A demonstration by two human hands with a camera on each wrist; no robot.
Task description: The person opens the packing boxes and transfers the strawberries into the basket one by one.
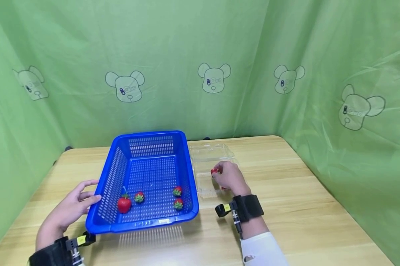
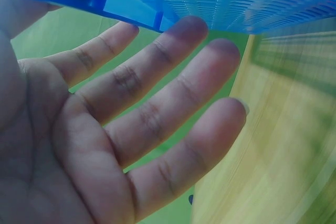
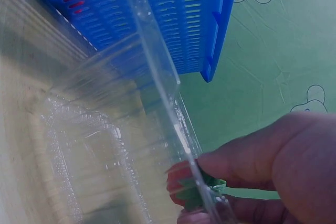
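Observation:
My left hand (image 1: 74, 205) is at the left side of a blue plastic basket (image 1: 143, 223), thumb tip at the rim and the other fingers spread. In the left wrist view these fingers (image 2: 181, 85) stretch out fairly straight below the rim. Several red strawberries with green leaves, one of them a larger strawberry (image 1: 124, 204), lie toward the basket's near end. My right hand (image 1: 230, 178) pinches a strawberry (image 3: 181, 179) between thumb and fingers, over a clear plastic clamshell box (image 1: 203, 181). The box's transparent wall crosses in front of this strawberry in the right wrist view.
The box's lid (image 1: 208, 151) stands folded open toward the back, close beside the basket. Another bit of red (image 1: 223, 188) shows under my right hand. A wooden table (image 1: 286, 207) carries everything, with a green curtain (image 1: 173, 107) behind it and at both sides.

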